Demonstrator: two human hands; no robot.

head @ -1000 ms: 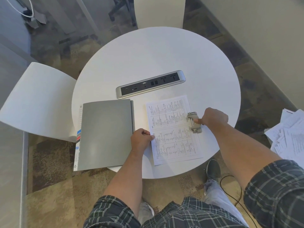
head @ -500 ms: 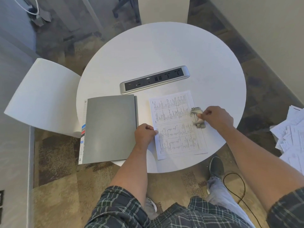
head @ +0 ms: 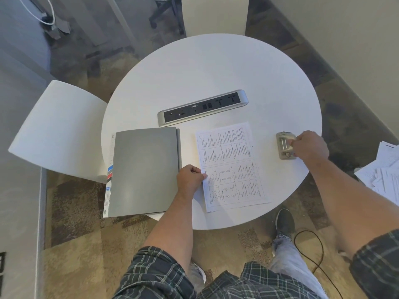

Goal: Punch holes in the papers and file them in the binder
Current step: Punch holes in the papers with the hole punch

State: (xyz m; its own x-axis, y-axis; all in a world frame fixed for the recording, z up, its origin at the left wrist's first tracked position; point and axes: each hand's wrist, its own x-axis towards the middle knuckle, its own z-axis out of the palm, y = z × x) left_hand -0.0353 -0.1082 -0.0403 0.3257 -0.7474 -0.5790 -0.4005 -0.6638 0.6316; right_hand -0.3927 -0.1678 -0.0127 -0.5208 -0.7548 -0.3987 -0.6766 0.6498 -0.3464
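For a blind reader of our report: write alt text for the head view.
Seen from above, a person's right hand holds a metal hole punch on a round white table, apart from a printed sheet whose left edge the left hand pinches. A closed grey binder lies left of the sheet, a power strip beyond.

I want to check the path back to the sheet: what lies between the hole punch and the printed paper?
Only bare white table in the head view. The hole punch, held by the right hand, sits apart from the printed paper.
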